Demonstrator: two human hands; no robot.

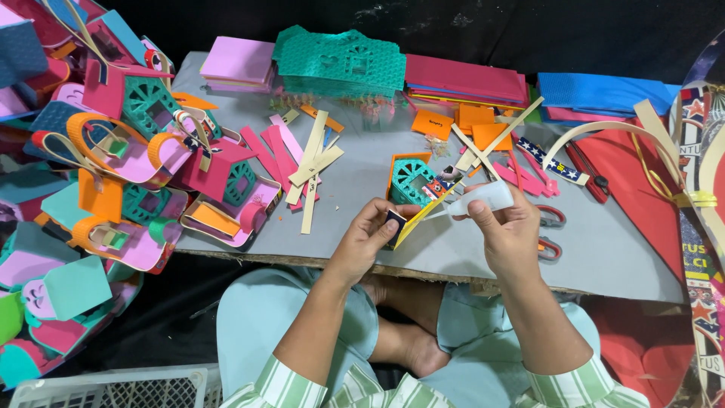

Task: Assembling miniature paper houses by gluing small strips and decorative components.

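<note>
My left hand (368,236) pinches a small foam craft piece (414,217), a yellow-orange panel with a dark end, held tilted over the grey board (355,181). A white glue bottle (483,198) lies sideways in my right hand (507,230), its nozzle pointing left onto the panel's edge. Just behind the hands stands a small teal foam house in an orange frame (410,180). Both hands hover at the board's near edge, above my crossed legs.
Several finished foam house crafts (151,166) pile up at the left. Cream and pink strips (302,162) lie mid-board. Stacks of teal, pink, red and blue foam sheets (340,60) line the far edge. Scissors (550,234) rest right of my hand. A white crate (113,387) sits bottom left.
</note>
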